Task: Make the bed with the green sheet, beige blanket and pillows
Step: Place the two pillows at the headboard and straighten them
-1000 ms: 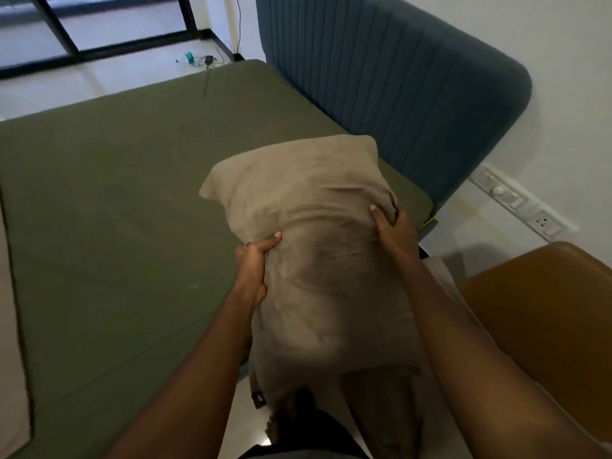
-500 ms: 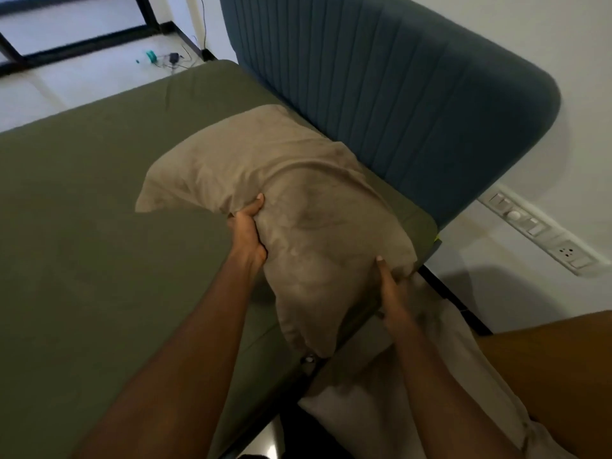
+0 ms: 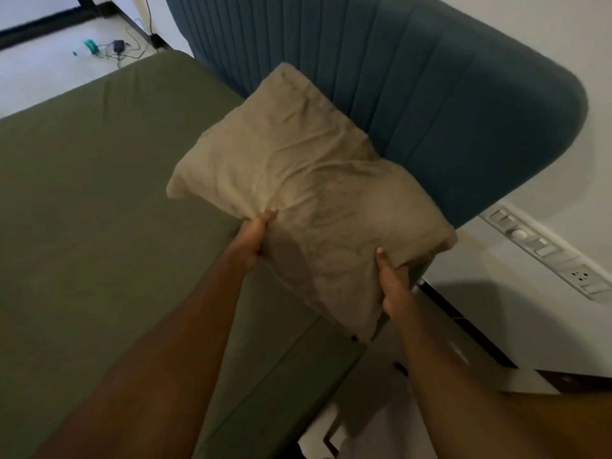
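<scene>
A beige pillow (image 3: 308,190) lies at the head end of the bed, its far edge against the blue headboard (image 3: 430,87). My left hand (image 3: 253,238) grips the pillow's near left side, thumb on top. On the near right corner, my right hand (image 3: 390,279) pinches the pillowcase. A green sheet (image 3: 92,210) covers the mattress, smooth and flat. The pillow's near corner hangs a little over the bed's side edge. No blanket is in view.
A wall switch and socket panel (image 3: 546,256) sits low on the white wall at right. A charger and cable (image 3: 119,48) lie on the floor beyond the bed's far corner. A brown wooden surface (image 3: 563,422) shows at bottom right.
The pillow went from being held above the bed's side to lying up against the headboard. Both hands moved with it and still hold its near edge.
</scene>
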